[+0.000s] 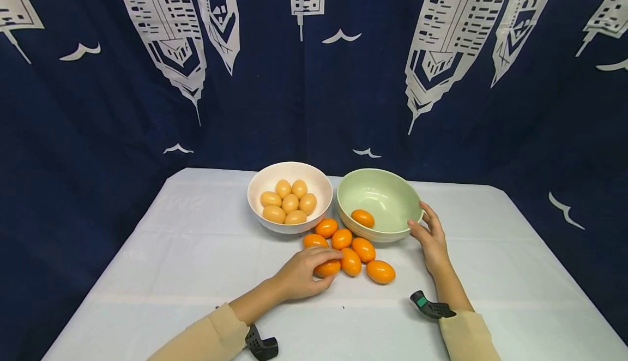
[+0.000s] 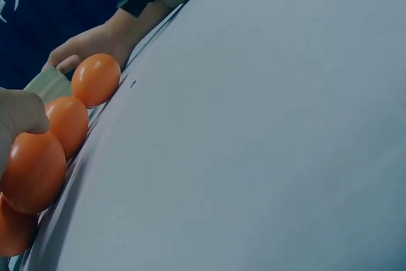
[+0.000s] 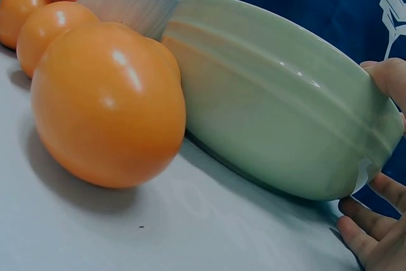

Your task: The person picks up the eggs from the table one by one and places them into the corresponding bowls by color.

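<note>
My left hand (image 1: 305, 274) curls its fingers and thumb round an orange egg (image 1: 327, 268) at the near left of a cluster on the table. In the left wrist view, the thumb (image 2: 28, 112) shows over that egg (image 2: 35, 172). My right hand (image 1: 433, 241) holds the right side of a green bowl (image 1: 387, 197), thumb at the rim and fingers around the outer wall. Inside the bowl sits a single orange egg (image 1: 363, 218). Several more orange eggs lie in front of the bowl, the nearest one (image 1: 380, 272) at the right.
Left of the green bowl stands a white bowl (image 1: 257, 200) with several pale yellow eggs (image 1: 290, 203) in it. Both bowls stand near the back edge of the white-covered table (image 1: 196, 268). A dark blue cloth (image 1: 304, 104) with white printed buildings hangs behind.
</note>
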`<action>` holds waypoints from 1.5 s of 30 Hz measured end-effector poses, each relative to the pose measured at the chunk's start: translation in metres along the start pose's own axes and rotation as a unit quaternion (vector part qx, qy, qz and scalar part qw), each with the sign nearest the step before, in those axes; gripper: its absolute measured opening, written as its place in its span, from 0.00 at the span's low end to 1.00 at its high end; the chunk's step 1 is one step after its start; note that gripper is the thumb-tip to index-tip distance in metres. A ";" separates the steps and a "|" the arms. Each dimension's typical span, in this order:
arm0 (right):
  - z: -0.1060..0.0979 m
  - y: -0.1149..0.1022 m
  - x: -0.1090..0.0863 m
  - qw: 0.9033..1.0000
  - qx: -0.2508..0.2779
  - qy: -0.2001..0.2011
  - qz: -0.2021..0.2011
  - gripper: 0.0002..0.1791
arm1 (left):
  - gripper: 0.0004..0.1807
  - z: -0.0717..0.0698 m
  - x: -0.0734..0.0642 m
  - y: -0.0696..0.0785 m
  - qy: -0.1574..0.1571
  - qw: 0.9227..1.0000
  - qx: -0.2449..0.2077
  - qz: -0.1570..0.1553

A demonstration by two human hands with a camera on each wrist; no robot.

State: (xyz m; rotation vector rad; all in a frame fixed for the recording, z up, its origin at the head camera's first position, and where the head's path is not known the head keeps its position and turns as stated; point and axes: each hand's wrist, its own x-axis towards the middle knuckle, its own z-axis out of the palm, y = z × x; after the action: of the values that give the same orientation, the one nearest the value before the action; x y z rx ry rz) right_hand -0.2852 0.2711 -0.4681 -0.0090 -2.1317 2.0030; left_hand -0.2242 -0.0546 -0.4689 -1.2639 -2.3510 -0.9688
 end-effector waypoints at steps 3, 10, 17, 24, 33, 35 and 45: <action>0.000 0.000 0.000 1.000 -0.005 0.001 -0.001 0.35 | 0.24 0.000 -0.003 0.000 0.004 1.000 -0.003 -0.005; 0.001 -0.002 0.000 1.000 0.001 -0.001 -0.006 0.35 | 0.23 -0.001 -0.009 0.000 -0.015 0.999 -0.030 -0.017; 0.001 -0.003 -0.001 1.000 -0.001 -0.003 0.002 0.35 | 0.23 0.000 -0.009 -0.001 -0.017 0.999 -0.038 -0.016; -0.001 -0.004 -0.001 1.000 0.005 -0.001 0.003 0.35 | 0.23 -0.001 -0.005 0.000 -0.011 0.999 -0.048 -0.011; 0.000 -0.002 -0.001 1.000 0.009 -0.008 0.004 0.36 | 0.22 -0.006 0.002 0.000 0.009 0.999 -0.036 -0.010; 0.000 -0.003 -0.001 1.000 0.008 -0.010 0.004 0.37 | 0.22 -0.008 0.005 0.000 0.013 0.999 -0.035 -0.014; 0.000 -0.003 -0.001 1.000 0.012 -0.013 0.001 0.37 | 0.24 -0.018 0.029 0.001 0.026 0.998 -0.056 -0.024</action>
State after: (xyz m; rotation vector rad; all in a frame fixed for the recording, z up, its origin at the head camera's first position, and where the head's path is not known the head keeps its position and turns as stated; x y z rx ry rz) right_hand -0.2841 0.2712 -0.4650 0.0183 -2.1245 2.0408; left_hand -0.2405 -0.0490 -0.4398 -1.2126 -2.3254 -1.1501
